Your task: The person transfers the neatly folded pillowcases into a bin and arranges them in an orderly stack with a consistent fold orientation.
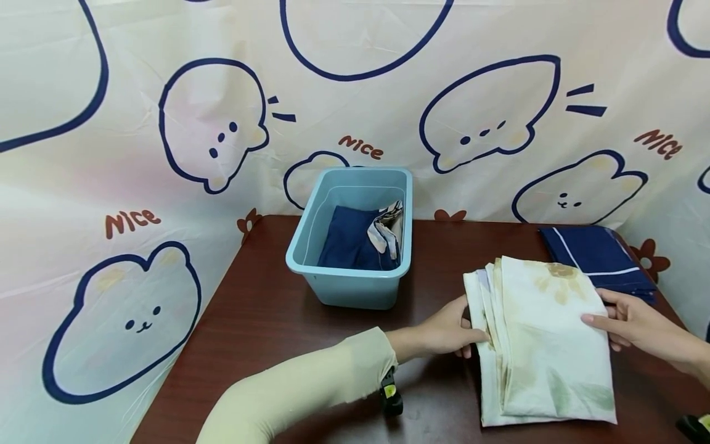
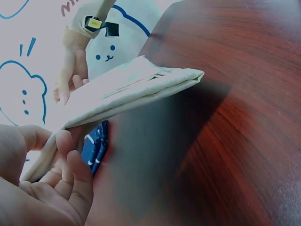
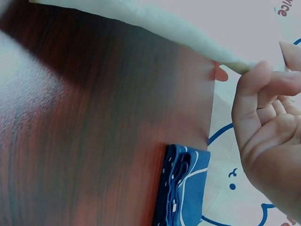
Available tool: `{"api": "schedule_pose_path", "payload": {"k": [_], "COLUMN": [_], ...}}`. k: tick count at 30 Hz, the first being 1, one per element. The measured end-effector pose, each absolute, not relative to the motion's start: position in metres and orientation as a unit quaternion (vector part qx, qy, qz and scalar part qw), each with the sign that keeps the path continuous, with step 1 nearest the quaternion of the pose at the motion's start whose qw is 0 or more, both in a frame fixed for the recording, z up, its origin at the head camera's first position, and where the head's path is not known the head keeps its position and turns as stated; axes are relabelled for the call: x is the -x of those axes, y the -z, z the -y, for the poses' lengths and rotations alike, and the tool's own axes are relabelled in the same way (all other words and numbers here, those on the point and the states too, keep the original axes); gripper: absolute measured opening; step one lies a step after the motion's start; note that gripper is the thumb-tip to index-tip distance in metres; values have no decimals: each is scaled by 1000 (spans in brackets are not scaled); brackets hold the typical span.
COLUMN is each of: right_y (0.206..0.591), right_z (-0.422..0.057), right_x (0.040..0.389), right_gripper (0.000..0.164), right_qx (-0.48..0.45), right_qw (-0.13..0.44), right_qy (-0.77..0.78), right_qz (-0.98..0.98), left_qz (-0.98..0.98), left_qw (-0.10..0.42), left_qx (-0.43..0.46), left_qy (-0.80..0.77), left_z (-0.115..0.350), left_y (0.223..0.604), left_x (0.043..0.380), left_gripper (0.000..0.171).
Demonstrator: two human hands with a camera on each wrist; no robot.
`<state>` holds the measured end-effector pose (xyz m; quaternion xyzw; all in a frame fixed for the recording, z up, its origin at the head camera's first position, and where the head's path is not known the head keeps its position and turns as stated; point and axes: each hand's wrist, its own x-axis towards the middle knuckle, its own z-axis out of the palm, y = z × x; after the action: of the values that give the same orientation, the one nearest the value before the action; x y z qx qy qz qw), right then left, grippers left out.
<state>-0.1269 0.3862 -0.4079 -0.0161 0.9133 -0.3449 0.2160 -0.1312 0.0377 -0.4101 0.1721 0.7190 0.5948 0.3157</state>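
Note:
A folded cream cloth [image 1: 554, 345] with faint flower and leaf prints hangs between both hands, raised over the dark table. My left hand [image 1: 452, 330] pinches its left edge, thumb on the near face and fingers behind. On the opposite edge my right hand [image 1: 638, 320] pinches it the same way. In the left wrist view the cloth [image 2: 131, 92] shows several stacked layers, with a shadow on the tabletop below. The right wrist view has the cloth's lower border running to the pinching right hand [image 3: 273, 117].
A light blue plastic bin [image 1: 349, 287] stands at the back middle, holding dark blue cloth [image 1: 349, 237] and a patterned piece [image 1: 388, 228]. Behind the right hand lies a folded navy cloth [image 1: 596, 256] with white lines. A printed curtain [image 1: 355, 105] closes off the table's [image 1: 249, 320] back.

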Motion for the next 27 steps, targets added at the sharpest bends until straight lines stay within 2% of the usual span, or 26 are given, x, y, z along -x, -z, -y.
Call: {"api": "schedule_pose_path", "payload": {"k": [15,20,27], "right_y": [391,385,378], "right_z": [-368,-363,-357], "right_x": [132,134,138], "right_gripper": [89,96,96], "right_qx": [9,12,26], "right_qw": [184,186,190], "right_qy": [340,330,319], "right_qz": [-922,-925,-928], "left_qz": [-726,-725,-724], "left_qw": [315,313,308], "left_qx": [-187,-199,-208], "left_qy": [-581,-581,-582], "left_z": [-22,-15,-5], "left_y": [395,387,379], "left_x": [138,139,141], "left_gripper": [73,75,76]}}
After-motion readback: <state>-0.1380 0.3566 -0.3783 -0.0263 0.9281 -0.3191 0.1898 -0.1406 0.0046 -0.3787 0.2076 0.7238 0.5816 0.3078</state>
